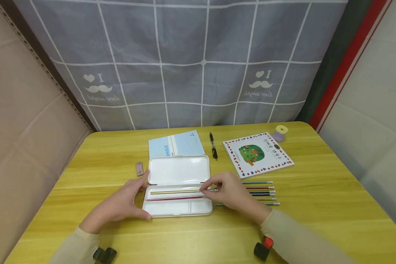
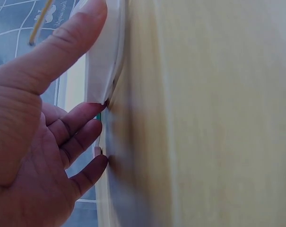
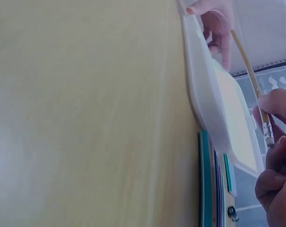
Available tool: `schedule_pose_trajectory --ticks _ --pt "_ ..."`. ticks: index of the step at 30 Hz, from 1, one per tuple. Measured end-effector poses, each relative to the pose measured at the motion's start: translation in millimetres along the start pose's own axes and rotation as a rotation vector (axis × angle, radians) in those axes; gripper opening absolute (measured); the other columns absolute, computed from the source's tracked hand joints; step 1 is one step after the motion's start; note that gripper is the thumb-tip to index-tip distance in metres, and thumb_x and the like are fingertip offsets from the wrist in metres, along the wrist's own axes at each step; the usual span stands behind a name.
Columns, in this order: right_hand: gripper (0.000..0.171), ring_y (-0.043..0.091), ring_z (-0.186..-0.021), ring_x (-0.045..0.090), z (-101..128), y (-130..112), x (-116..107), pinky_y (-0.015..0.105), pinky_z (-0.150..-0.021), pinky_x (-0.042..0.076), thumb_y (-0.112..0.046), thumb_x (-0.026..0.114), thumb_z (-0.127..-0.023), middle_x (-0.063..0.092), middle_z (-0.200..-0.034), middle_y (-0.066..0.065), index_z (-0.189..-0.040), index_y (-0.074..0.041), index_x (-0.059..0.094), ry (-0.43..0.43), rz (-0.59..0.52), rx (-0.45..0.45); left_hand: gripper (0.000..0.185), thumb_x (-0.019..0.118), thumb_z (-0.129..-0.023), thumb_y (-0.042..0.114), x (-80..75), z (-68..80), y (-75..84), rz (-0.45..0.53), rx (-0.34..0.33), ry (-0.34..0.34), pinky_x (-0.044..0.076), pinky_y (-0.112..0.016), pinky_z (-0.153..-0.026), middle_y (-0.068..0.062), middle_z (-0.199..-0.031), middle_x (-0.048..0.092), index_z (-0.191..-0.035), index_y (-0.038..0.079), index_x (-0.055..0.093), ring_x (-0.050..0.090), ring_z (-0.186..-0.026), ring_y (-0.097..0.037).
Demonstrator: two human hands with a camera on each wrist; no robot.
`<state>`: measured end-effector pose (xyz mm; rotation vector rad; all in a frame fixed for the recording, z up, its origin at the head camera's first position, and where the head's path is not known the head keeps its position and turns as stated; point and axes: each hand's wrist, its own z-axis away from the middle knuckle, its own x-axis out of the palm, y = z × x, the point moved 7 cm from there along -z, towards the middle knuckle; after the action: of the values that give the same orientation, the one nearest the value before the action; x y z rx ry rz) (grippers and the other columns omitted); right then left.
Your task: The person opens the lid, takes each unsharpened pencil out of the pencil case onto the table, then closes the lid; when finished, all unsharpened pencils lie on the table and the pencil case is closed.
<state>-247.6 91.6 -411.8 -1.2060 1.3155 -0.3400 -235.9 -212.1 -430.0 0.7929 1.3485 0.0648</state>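
Observation:
A white pencil case (image 1: 166, 209) lies unfolded on the table, its lid (image 1: 179, 170) tipped back. My right hand (image 1: 229, 190) pinches a yellow pencil (image 1: 175, 192) near its eraser end, between thumb and fingers. That pencil stretches leftward over the case's tray; in the right wrist view, the yellow pencil (image 3: 249, 68) slants above the case's rim. Inside the tray is a red pencil (image 1: 173, 199). At the case's left side, my left hand (image 1: 123, 200) is spread, thumb by the front corner and fingers by the lid. In the left wrist view its fingers (image 2: 79, 120) are loosely bent.
Several pencils (image 1: 262, 193) lie side by side right of the case, partly behind my right hand. Beyond are a light blue notebook (image 1: 184, 143), a black pen (image 1: 213, 146), a picture book (image 1: 259, 154) and a yellow-and-purple roll (image 1: 279, 133). A pinkish eraser (image 1: 139, 169) sits left of the lid.

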Motion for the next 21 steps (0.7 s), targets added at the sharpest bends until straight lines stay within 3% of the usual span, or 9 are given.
schedule_pose_trajectory --ticks 13,21 --pt "0.007 0.003 -0.052 0.042 48 18 -55 0.022 -0.045 0.034 -0.008 0.085 -0.087 0.077 -0.084 -0.005 -0.09 -0.014 0.085 0.098 -0.015 0.025 0.147 0.093 -0.061 0.063 -1.3 0.7 0.6 -0.012 -0.014 -0.002 0.035 -0.061 -0.113 0.008 -0.126 0.067 -0.165 -0.003 0.014 0.05 -0.126 -0.029" --pt "0.008 0.0 -0.054 0.045 66 28 -69 0.022 -0.045 0.038 -0.006 0.085 -0.086 0.079 -0.091 -0.004 -0.09 -0.013 0.085 0.121 0.027 -0.025 0.146 0.092 -0.063 0.063 -0.8 1.4 1.3 -0.013 -0.017 -0.009 0.035 -0.061 -0.114 0.008 -0.129 0.067 -0.166 -0.002 0.012 0.049 -0.128 -0.03"
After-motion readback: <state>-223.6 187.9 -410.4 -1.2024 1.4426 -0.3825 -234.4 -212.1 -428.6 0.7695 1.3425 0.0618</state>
